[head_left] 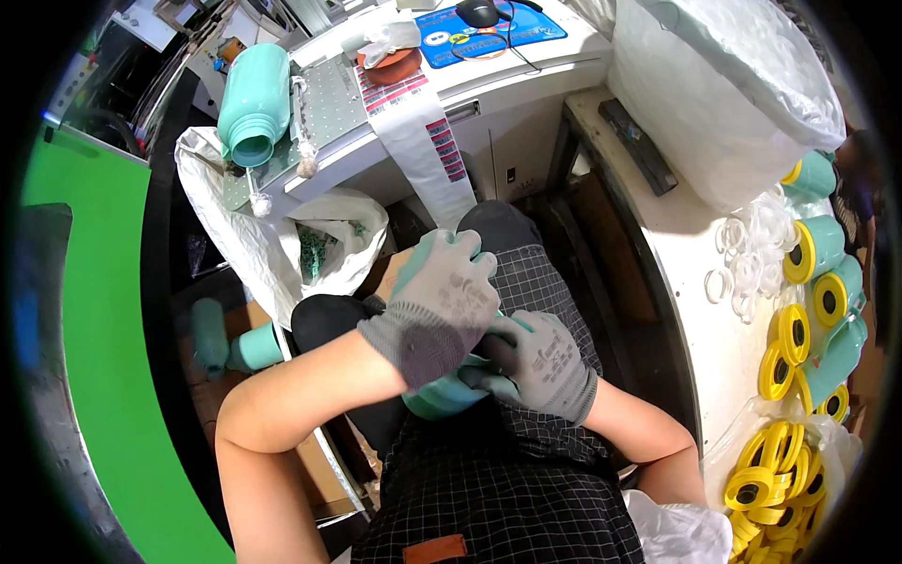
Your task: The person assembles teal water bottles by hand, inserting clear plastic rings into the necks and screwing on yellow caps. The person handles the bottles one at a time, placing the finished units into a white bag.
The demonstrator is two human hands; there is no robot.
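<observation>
A teal plastic bottle [443, 397] lies across my lap, mostly covered by my gloved hands. My left hand [449, 287], in a grey knit glove, is closed over its upper part with the fingers curled. Against the lower part, my right hand [550, 365], in a matching glove, is closed too. Between the hands shows a dark rounded thing [498, 352]; its kind is hidden. Below my left knee a white sack [362, 240] gapes, with green shavings [315, 252] inside.
On the white desk ahead, a larger teal bottle [256, 99] lies sideways by a label strip [413, 141] and a mouse [479, 12]. The right-hand bench carries white rings [747, 246], teal bottles [816, 246], yellow rings [775, 465] and a big white sack [723, 103].
</observation>
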